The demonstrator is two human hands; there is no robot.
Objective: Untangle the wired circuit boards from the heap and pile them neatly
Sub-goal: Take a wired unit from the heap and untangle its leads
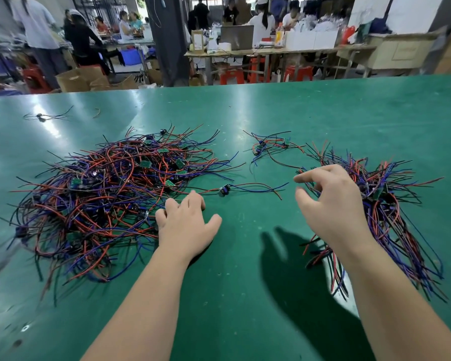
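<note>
Midway through sorting. Tangled heap [110, 201] toward the left edge of the desk [245, 269], neat pile [396, 204] toward the right edge, loose board [224, 190] between. At the heap's near fringe, left hand [185, 225], fingers curled under; gripping a wire or not, impossible to tell. Above the pile, right hand [333, 201], fingers relaxed, holding nothing. Next, likely: pinch one board, draw it out slowly.
</note>
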